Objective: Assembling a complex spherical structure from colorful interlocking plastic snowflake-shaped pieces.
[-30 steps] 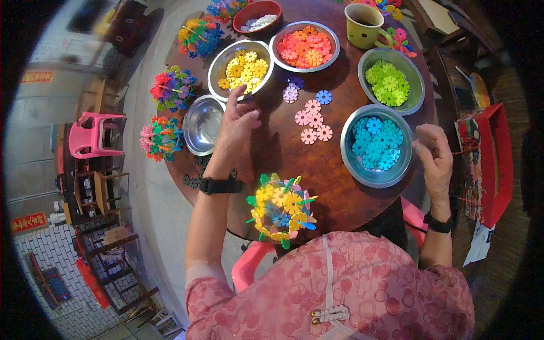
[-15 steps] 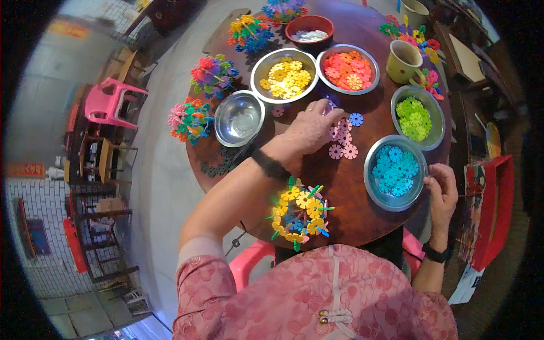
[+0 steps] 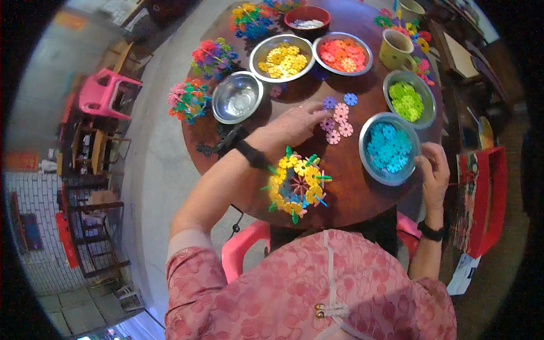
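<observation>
Pink, round-blotched top (image 3: pixel 255 297) with pale piping (image 3: pixel 329 266) and gold-beaded knotted fastening (image 3: pixel 336 310); two black wristbands (image 3: pixel 250 154)

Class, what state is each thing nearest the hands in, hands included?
Left hand: back upward, fingers bent
Right hand: fingers curled
Pink flower-shaped plastic discs: loose, close together
Yellow plastic flower ball: hollow, opening visible
Round metal bowl: upright, holding blue discs
Shinier round metal bowl: upright, no discs visible

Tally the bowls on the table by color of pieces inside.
Bowl of yellow pieces: 1
Bowl of red-orange pieces: 1
Bowl of green pieces: 1
Bowl of blue pieces: 1
Bowl of white pieces: 1
Bowl showing no pieces: 1
Total: 6
</observation>
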`<state>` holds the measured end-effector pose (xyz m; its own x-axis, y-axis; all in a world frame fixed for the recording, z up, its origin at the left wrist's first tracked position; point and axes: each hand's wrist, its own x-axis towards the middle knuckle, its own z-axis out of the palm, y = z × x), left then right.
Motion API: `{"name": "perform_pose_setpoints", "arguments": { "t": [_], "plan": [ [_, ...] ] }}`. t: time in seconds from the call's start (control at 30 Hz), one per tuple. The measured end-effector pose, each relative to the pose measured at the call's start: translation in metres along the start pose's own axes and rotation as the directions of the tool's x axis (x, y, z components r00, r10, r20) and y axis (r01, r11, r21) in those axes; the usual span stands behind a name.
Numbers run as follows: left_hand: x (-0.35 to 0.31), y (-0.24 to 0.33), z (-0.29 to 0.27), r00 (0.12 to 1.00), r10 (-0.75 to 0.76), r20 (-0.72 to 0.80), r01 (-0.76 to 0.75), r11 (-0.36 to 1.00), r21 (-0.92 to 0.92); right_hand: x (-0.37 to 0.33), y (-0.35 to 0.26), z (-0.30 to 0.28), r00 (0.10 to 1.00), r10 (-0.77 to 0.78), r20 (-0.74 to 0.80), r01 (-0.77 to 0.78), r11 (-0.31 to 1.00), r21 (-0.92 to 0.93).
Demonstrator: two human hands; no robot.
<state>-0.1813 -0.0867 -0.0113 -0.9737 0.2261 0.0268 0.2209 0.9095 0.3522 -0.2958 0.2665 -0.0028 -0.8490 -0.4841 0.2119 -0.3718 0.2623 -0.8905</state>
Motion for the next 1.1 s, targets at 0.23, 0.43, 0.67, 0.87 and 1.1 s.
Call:
{"name": "perform_pose_setpoints", "arguments": {
  "t": [0.23,0.43,0.67,0.87,1.1],
  "plan": [
    [0.003,0.008,-0.010,0.996,0.065,-0.063,-0.068,0.997,-0.040,0.000,0.007,0.002,0.997,-0.064,-0.031,0.065,0.998,0.020],
    [0.032,0.016,0.004,0.974,0.225,0.015,-0.225,0.965,0.133,-0.002,0.010,0.002,0.999,-0.026,-0.025,0.025,1.000,-0.008],
    [0.024,0.004,0.015,0.968,0.243,0.059,-0.250,0.956,0.156,0.000,0.014,0.000,0.999,-0.030,0.019,0.032,0.996,-0.084],
    [0.001,-0.001,0.016,0.982,0.186,0.016,-0.185,0.963,0.197,0.001,0.014,0.005,1.000,-0.007,-0.004,0.007,0.996,0.086],
    [-0.027,-0.008,0.002,0.999,0.047,-0.018,-0.047,0.999,-0.006,0.004,0.024,0.002,0.999,0.037,-0.008,-0.036,0.996,0.084]
  ]
}}
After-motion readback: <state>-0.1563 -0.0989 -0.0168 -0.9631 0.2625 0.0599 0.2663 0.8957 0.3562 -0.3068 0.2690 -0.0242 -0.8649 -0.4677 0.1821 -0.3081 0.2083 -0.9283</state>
